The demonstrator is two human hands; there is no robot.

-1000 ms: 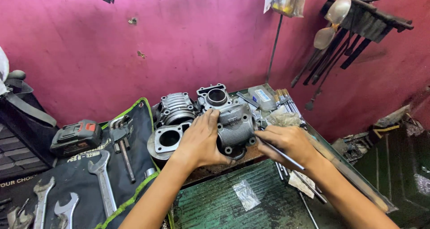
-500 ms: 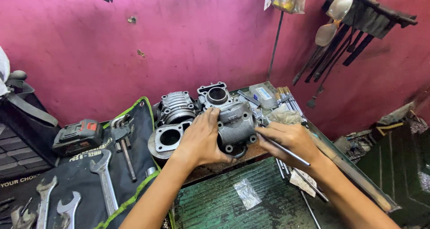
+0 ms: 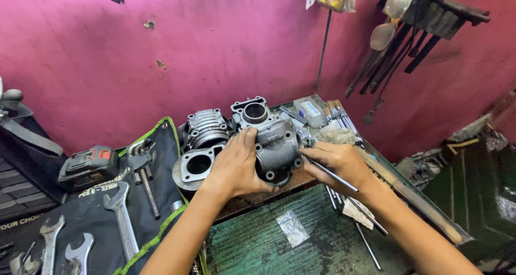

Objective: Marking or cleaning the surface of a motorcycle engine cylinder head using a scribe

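**Both hands on the grey engine casting at the tabletop's front edge**

Your left hand wraps the left side of a grey metal engine casting, fingers curled over its top and closed on it. The casting sits tilted at the front edge of the tabletop, just in front of a second casting with a round bore.

Your right hand presses against the casting's right side and pinches a thin metal rod, which runs back along the hand toward your wrist; its tip meets the casting near the right edge, though the exact contact spot is hidden by your fingers.

To the left, touching your left wrist area, lie a finned cylinder and a flanged part with a square opening. Further left, a dark tool roll carries open-end wrenches and a cordless tool battery. Loose rods lie on the green surface below your right forearm.
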